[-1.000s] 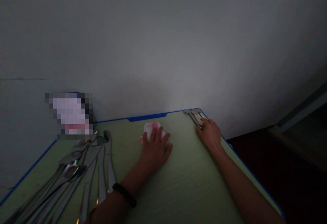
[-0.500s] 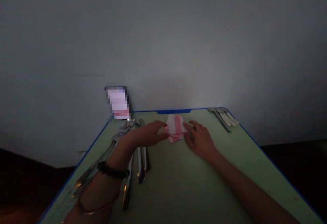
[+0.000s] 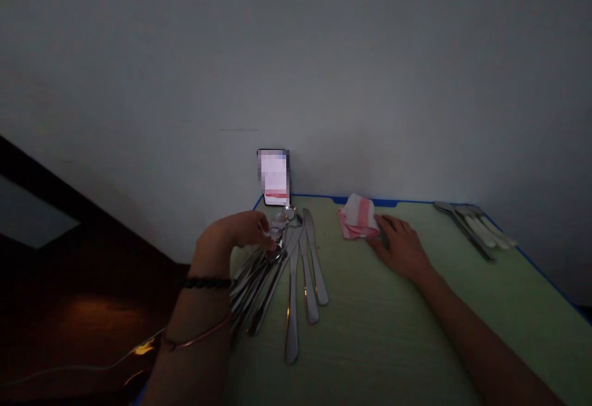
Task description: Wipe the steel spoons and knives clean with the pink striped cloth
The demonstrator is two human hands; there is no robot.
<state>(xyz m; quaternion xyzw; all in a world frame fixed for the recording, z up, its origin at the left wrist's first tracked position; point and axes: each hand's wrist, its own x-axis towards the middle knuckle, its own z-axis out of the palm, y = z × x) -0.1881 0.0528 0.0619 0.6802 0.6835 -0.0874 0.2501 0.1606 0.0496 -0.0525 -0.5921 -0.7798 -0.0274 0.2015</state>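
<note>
My left hand (image 3: 247, 230) is over the heads of a pile of metal spoons (image 3: 275, 233). Its thumb and forefinger are apart, with spoon bowls at the fingertips; whether they touch is unclear in the dim light. A folded pink-and-white striped cloth (image 3: 359, 216) lies near the far edge of the table. Just right of it rests my right hand (image 3: 400, 245), fingers stretched out, fingertips at the cloth's edge and nothing held. Several table knives (image 3: 292, 319) lie fanned beside the spoons, handles towards me.
A lit phone (image 3: 275, 178) leans on the wall behind the spoons. At the far right lie spoons with pale handles (image 3: 483, 230) and a dark-handled utensil (image 3: 476, 242). The green table (image 3: 370, 344) has a blue edge and stands against the grey wall (image 3: 370, 85).
My left hand has left the cloth and moved left to the spoon heads. My right hand stays beside the cloth, which looks bunched a little differently. The view has swung left.
</note>
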